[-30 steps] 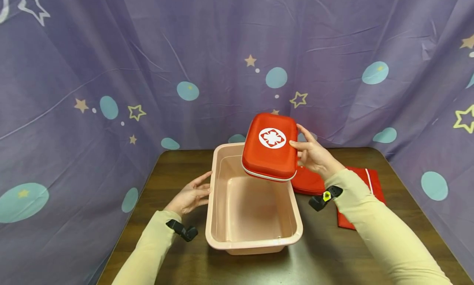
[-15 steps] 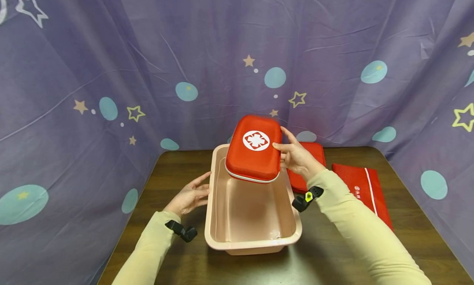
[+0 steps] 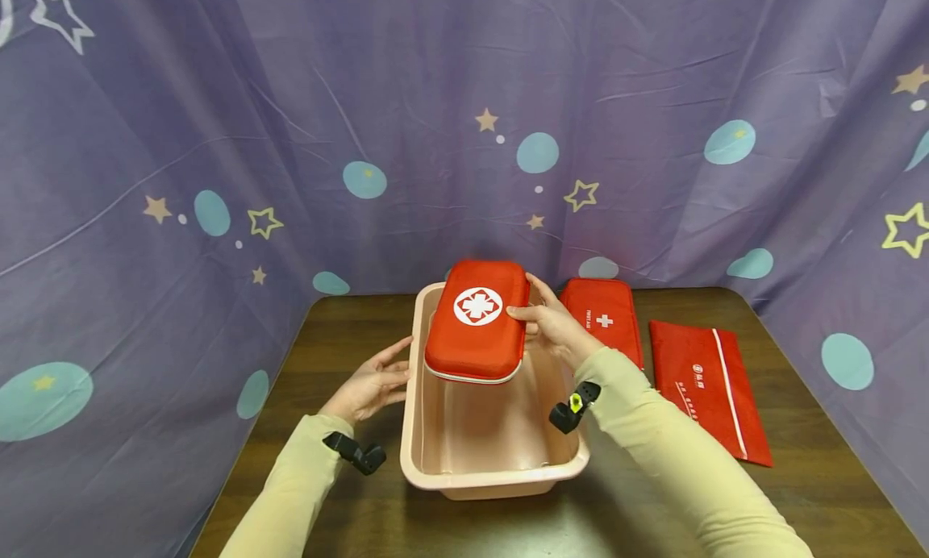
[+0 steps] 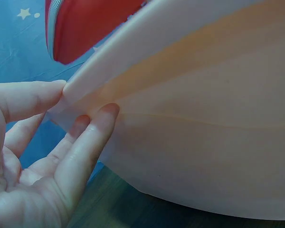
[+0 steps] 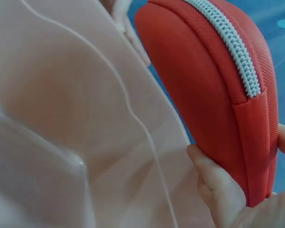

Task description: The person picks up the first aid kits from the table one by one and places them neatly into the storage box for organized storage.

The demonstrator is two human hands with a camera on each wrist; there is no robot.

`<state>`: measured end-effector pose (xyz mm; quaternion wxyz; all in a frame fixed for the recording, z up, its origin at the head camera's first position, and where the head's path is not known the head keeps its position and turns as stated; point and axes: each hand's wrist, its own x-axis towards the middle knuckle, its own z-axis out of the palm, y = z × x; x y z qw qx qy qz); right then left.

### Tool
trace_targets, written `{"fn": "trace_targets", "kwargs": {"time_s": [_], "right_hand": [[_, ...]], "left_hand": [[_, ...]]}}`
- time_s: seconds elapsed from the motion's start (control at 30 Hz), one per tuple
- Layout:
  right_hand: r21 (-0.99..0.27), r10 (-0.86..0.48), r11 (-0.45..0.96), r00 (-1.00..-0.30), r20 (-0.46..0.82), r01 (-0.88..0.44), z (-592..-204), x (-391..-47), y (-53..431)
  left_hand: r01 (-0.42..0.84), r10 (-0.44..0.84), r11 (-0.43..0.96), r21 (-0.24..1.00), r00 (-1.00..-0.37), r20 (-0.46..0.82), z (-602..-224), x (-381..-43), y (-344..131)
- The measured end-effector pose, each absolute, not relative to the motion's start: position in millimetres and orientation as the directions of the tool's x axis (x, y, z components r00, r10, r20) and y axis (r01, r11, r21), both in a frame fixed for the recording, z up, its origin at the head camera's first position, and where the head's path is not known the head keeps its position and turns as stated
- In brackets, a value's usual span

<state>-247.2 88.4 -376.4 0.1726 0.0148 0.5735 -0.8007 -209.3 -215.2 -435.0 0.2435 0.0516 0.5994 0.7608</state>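
Observation:
My right hand grips a red zippered first-aid case by its right side, thumb on the top face and fingers beneath. The case, marked with a white oval emblem, is held tilted over the far part of a pale pink plastic basin. In the right wrist view the case's white zipper runs along its edge. My left hand touches the basin's left side with spread, fairly straight fingers. The left wrist view shows those fingertips against the outer wall and rim.
Right of the basin lies a red first-aid pouch with a white cross, partly behind my right arm. Farther right is a flat red pouch with a white stripe. A purple curtain hangs around the wooden table.
My right hand has carried the case left and down, from above the basin's right edge to over its far part. The two red pouches show more fully. My left hand has stayed put.

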Motion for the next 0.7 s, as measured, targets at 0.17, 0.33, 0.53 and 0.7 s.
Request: {"fn": "trace_targets", "kwargs": {"time_s": [0.17,0.33,0.53,0.7], "right_hand": [[-0.935,-0.232,-0.194,-0.940,-0.252,0.298,-390,-247,79],[-0.928,-0.188,-0.095,-0.922,-0.340,0.361,-402,-245,73],[-0.923,-0.170,-0.065,-0.915,-0.365,0.380,-410,-245,66],[-0.924,-0.164,-0.034,-0.914,-0.371,0.381,-413,-245,60]], "left_hand": [[-0.306,0.428,-0.163,0.938,-0.879,-0.213,-436,-209,-216],[-0.300,0.426,-0.155,0.941,-0.880,-0.211,-439,-208,-216],[-0.292,0.432,-0.154,0.944,-0.879,-0.201,-440,-210,-217],[-0.294,0.435,-0.165,0.941,-0.878,-0.198,-440,-211,-217]]}}
